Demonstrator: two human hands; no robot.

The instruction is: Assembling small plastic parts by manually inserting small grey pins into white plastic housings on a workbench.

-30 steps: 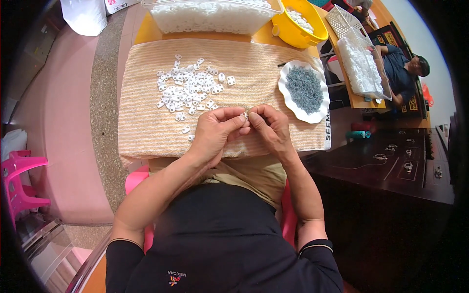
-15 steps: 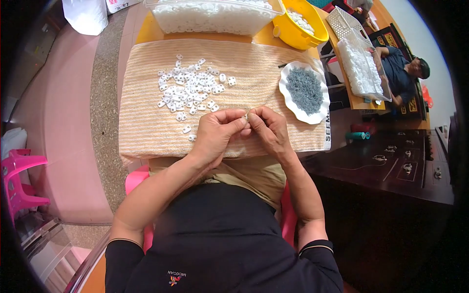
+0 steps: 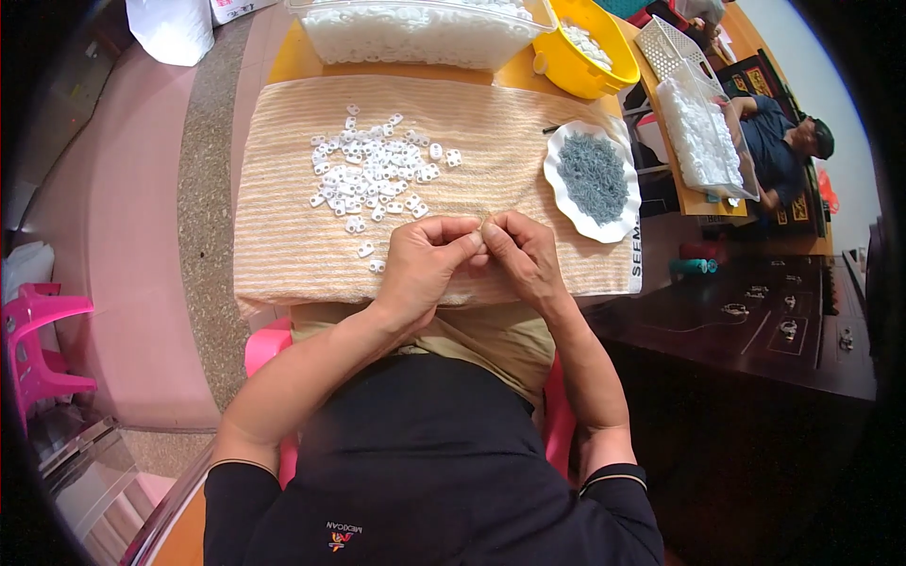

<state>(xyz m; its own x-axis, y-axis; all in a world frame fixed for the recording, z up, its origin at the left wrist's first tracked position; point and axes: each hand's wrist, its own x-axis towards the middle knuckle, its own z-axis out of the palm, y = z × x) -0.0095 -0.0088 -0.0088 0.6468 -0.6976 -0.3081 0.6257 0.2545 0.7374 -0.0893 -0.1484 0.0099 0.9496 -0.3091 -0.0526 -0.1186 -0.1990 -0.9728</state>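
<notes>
My left hand (image 3: 427, 259) and my right hand (image 3: 525, 253) meet fingertip to fingertip above the near part of a striped towel (image 3: 283, 226). Both are closed in a pinch on something tiny; the fingers cover it, so its kind cannot be made out. Left of them and farther off lies a loose heap of small white plastic pieces with two holes each (image 3: 370, 168). Two such pieces lie close to my left hand. Beyond my right hand stands a white scalloped plate (image 3: 604, 229) heaped with small grey-blue parts (image 3: 593, 177).
A clear bin (image 3: 415, 38) of white pieces and a yellow basin (image 3: 587, 83) stand at the back. To the right, a person (image 3: 776, 141) sits by another clear bin (image 3: 700, 132). A short dark rod (image 3: 550, 129) lies near the plate. Pink stool (image 3: 42, 344) at far left.
The whole view has shifted slightly. My hands stay pinched together in nearly the same place, with the fingertips drawn a little closer. The heap and plate look unchanged.
</notes>
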